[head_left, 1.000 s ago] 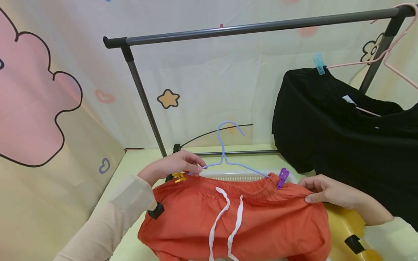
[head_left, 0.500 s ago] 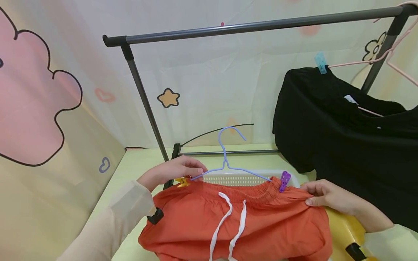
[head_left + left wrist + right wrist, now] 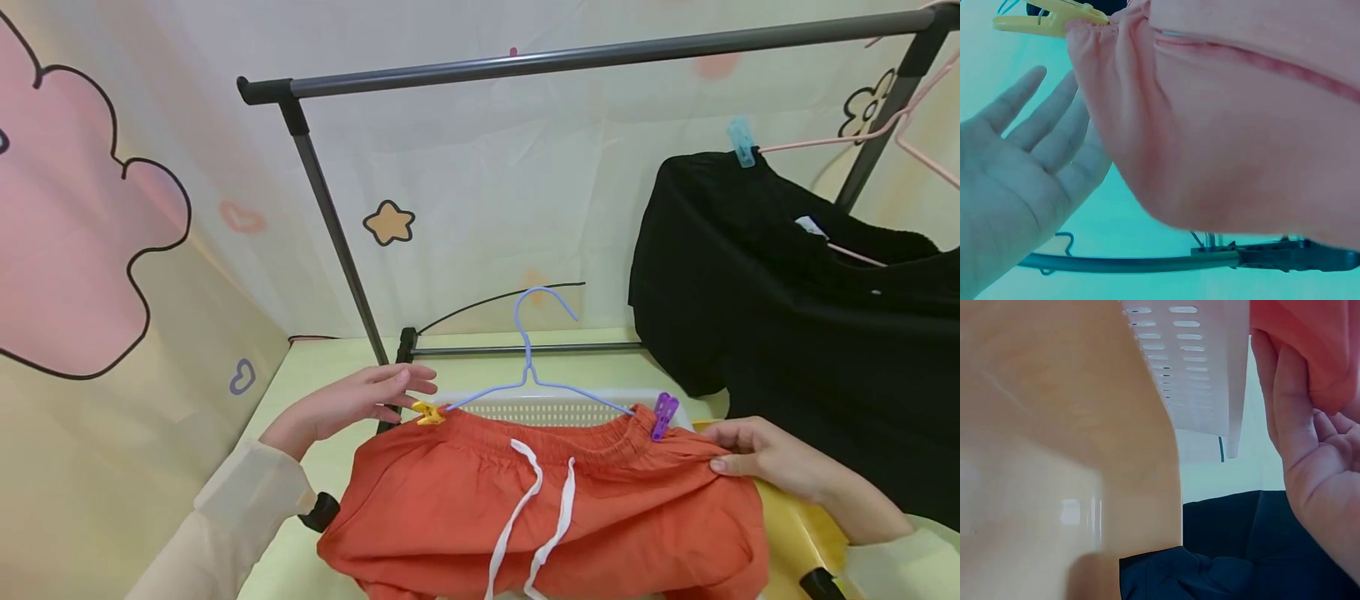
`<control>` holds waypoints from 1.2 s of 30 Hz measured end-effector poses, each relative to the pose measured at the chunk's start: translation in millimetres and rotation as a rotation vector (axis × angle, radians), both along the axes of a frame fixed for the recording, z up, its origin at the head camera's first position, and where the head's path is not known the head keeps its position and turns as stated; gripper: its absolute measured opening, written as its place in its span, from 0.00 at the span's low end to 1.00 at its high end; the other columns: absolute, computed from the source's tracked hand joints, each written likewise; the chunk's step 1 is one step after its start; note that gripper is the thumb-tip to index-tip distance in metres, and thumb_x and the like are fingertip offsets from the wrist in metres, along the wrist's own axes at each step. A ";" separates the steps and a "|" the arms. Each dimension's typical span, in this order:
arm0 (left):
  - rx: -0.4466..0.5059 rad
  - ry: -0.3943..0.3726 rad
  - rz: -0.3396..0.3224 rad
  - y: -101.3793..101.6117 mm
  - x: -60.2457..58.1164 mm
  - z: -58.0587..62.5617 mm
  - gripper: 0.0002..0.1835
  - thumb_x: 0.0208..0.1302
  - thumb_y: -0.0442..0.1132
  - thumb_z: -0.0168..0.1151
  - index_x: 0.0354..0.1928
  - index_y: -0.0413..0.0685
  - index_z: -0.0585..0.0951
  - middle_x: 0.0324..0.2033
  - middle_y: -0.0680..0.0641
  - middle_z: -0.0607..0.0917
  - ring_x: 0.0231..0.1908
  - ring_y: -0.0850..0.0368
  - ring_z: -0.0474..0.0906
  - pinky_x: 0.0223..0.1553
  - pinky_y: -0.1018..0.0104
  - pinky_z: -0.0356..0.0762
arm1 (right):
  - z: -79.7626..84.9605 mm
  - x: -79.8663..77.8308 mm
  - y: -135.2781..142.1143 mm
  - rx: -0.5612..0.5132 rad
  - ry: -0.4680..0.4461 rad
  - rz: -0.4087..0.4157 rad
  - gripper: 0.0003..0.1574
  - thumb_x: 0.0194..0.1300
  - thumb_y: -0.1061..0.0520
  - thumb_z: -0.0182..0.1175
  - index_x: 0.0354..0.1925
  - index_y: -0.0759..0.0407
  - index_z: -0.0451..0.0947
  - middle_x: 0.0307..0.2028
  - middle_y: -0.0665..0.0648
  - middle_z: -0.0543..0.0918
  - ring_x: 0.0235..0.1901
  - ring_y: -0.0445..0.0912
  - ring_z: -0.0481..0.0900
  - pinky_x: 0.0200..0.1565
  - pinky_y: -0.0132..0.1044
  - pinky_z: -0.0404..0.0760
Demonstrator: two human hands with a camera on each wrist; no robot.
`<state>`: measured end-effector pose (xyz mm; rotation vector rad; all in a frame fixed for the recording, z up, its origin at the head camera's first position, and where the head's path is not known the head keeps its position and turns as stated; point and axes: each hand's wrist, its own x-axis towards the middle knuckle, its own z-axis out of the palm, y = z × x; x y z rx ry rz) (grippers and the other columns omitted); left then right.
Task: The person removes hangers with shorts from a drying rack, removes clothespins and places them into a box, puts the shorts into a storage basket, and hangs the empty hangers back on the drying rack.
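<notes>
Orange shorts (image 3: 615, 517) with white drawstrings hang from a blue wire hanger (image 3: 528, 350), held low in front in the head view. A yellow clothespin (image 3: 429, 413) clips the waistband at the left, a purple clothespin (image 3: 664, 415) at the right. My left hand (image 3: 352, 408) has its fingers spread beside the yellow clothespin and holds nothing. In the left wrist view the left palm (image 3: 1016, 181) faces the fabric, some fingertips hidden behind it. My right hand (image 3: 780, 462) pinches the right end of the waistband, its fingers (image 3: 1291, 394) behind the cloth.
A dark metal clothes rack (image 3: 480, 71) spans the back. Black clothing (image 3: 795, 325) hangs at the right on a pink hanger (image 3: 825, 143) with a light blue clothespin (image 3: 741, 142). Behind the shorts stands a white slotted basket (image 3: 577, 412); a glossy yellow object (image 3: 802, 533) sits front right.
My left hand has let go of the hanger's left end and moved left, its fingers spreading. Hanger and shorts have shifted slightly right. My right hand keeps its grip on the waistband.
</notes>
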<state>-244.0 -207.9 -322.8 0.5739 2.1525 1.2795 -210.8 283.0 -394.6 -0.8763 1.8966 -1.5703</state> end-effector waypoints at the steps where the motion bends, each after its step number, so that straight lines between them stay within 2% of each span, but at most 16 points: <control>1: -0.003 -0.005 -0.014 -1.6 1.3 -1.1 0.27 0.66 0.53 0.41 0.64 0.50 0.59 0.61 0.44 0.65 0.58 0.47 0.65 0.54 0.56 0.66 | 0.0 0.0 0.0 0.001 0.004 0.000 0.17 0.63 0.68 0.45 0.49 0.60 0.72 0.40 0.48 0.81 0.37 0.37 0.77 0.43 0.27 0.75; 6: -0.013 -0.022 -0.048 -1.8 7.1 -8.5 0.31 0.59 0.47 0.54 0.64 0.51 0.59 0.60 0.45 0.65 0.59 0.48 0.63 0.56 0.56 0.63 | -0.3 -0.1 -0.2 -0.014 -0.008 0.009 0.18 0.63 0.69 0.44 0.50 0.60 0.72 0.41 0.49 0.81 0.37 0.37 0.77 0.43 0.27 0.75; 9: -0.025 -0.003 -0.034 2.6 9.3 -13.3 0.31 0.57 0.44 0.58 0.63 0.52 0.60 0.59 0.46 0.67 0.59 0.49 0.63 0.57 0.54 0.62 | -1.0 0.6 0.2 -0.023 -0.027 0.010 0.19 0.63 0.69 0.44 0.50 0.59 0.72 0.42 0.49 0.81 0.38 0.37 0.77 0.44 0.27 0.75; 13: -0.041 0.036 0.002 8.1 10.5 -19.0 0.28 0.57 0.42 0.59 0.60 0.52 0.64 0.55 0.47 0.71 0.55 0.50 0.67 0.54 0.57 0.67 | -1.7 1.2 0.5 -0.029 -0.051 0.009 0.19 0.63 0.69 0.44 0.50 0.58 0.72 0.42 0.49 0.81 0.38 0.37 0.77 0.45 0.27 0.75; 19: -0.023 0.058 0.043 12.0 11.9 -25.7 0.23 0.59 0.45 0.57 0.56 0.48 0.69 0.48 0.47 0.76 0.48 0.55 0.72 0.48 0.66 0.72 | -3.1 1.1 0.6 -0.042 -0.067 0.014 0.19 0.63 0.69 0.43 0.50 0.59 0.72 0.42 0.49 0.81 0.38 0.37 0.77 0.44 0.28 0.76; 26: 0.007 0.055 0.055 12.5 12.5 -30.3 0.22 0.62 0.48 0.52 0.53 0.42 0.71 0.47 0.45 0.76 0.48 0.56 0.71 0.51 0.62 0.69 | -2.8 2.0 0.9 -0.034 -0.099 0.011 0.18 0.64 0.69 0.43 0.50 0.60 0.72 0.41 0.49 0.80 0.38 0.38 0.77 0.44 0.28 0.76; 36: -0.029 -0.012 0.093 9.3 10.8 -30.3 0.22 0.63 0.51 0.49 0.48 0.39 0.73 0.40 0.48 0.77 0.41 0.58 0.73 0.45 0.65 0.71 | -3.3 0.9 1.1 -0.010 -0.073 -0.001 0.18 0.64 0.68 0.44 0.50 0.59 0.72 0.41 0.49 0.81 0.37 0.38 0.77 0.43 0.28 0.76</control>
